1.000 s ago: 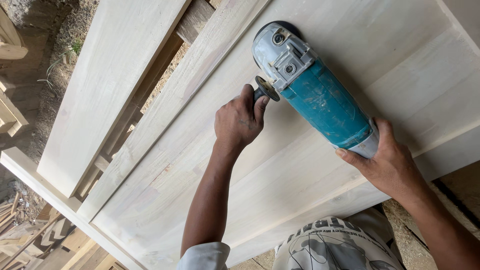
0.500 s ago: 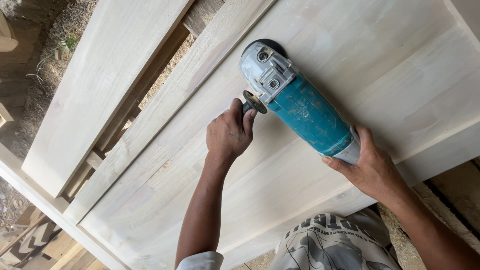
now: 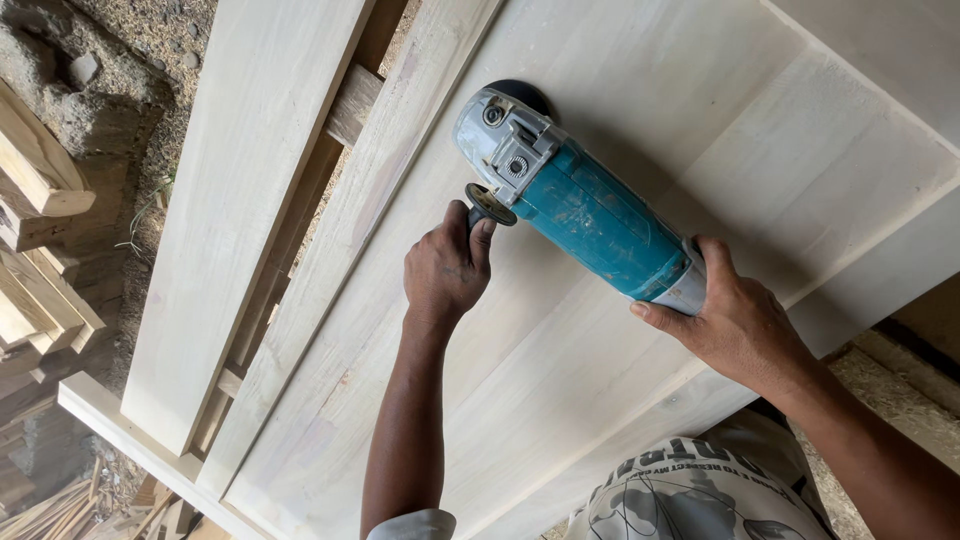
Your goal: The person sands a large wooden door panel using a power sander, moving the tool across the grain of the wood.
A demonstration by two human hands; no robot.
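Note:
A teal and grey angle grinder [image 3: 575, 205] lies with its disc end against a wide pale wooden panel [image 3: 620, 400]. My left hand [image 3: 445, 265] is closed around the tool's black side handle, just left of the grey gear head. My right hand [image 3: 735, 325] grips the rear end of the teal body at the lower right. The sanding disc is mostly hidden under the head; only a dark edge shows at the top.
A second pale plank [image 3: 240, 200] lies parallel on the left, with a gap showing cross battens [image 3: 350, 105]. Stacked timber offcuts [image 3: 40, 240] sit on the dirt ground at far left. A wooden rail [image 3: 130, 430] runs along the lower left. My printed shirt [image 3: 690, 495] shows at the bottom.
Grinder and both hands have shifted leftward in the view. The camera has turned, so the planks look steeper and the timber stack at left has come into view.

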